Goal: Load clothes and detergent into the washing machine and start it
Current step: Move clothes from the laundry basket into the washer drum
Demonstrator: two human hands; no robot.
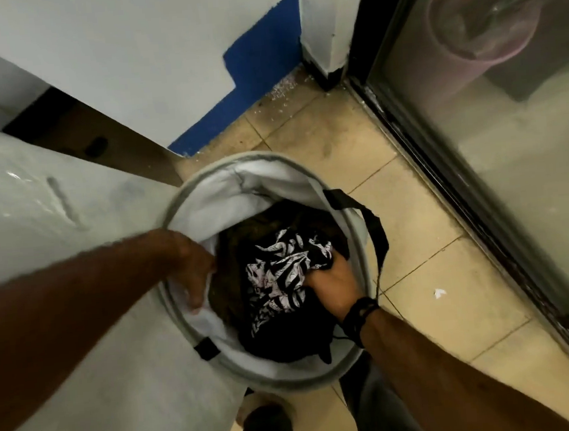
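A round grey and white fabric laundry basket (226, 199) stands on the tiled floor beside the white washing machine (35, 209) at the left. Inside lie dark clothes and a black-and-white patterned garment (278, 277). My left hand (191, 268) grips the basket's left rim, fingers curled over the white lining. My right hand (333, 283) is inside the basket at the right, its fingers closed on the dark and patterned clothes. A dark band wraps my right wrist. No detergent is in view.
A glass door in a dark frame (497, 148) runs along the right, with a pink round bin (479, 16) behind it. A white and blue wall (256, 66) stands behind. Beige floor tiles (415, 231) lie between. My feet (267, 423) show below the basket.
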